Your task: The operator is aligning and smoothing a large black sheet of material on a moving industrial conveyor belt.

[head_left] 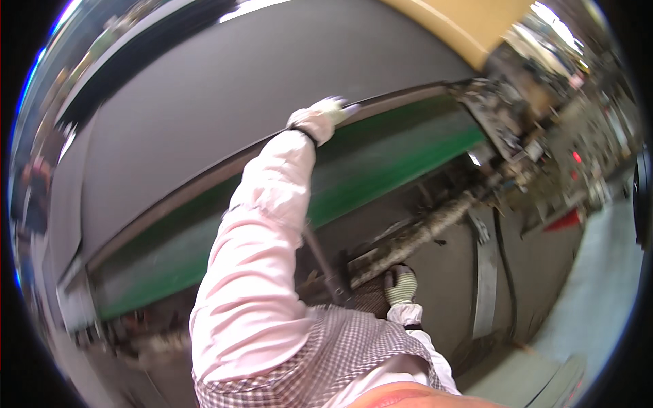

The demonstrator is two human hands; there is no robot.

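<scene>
My left hand, in a pale glove, reaches forward to the front edge of a large dark grey sheet. Its fingers look stretched out and somewhat blurred, the hand at or just over that edge. Below the edge runs a green machine panel, partly covered by my pink-white sleeve. Lower down, my right hand wears a striped glove with dark fingertips. It is beside a long dirty bar, and whether it touches the bar is unclear. How its fingers are bent cannot be made out.
A tan panel stands behind the sheet at the far right. Machine parts crowd its right end, near a control box with a red light. On the right floor lie a metal strip and a black cable.
</scene>
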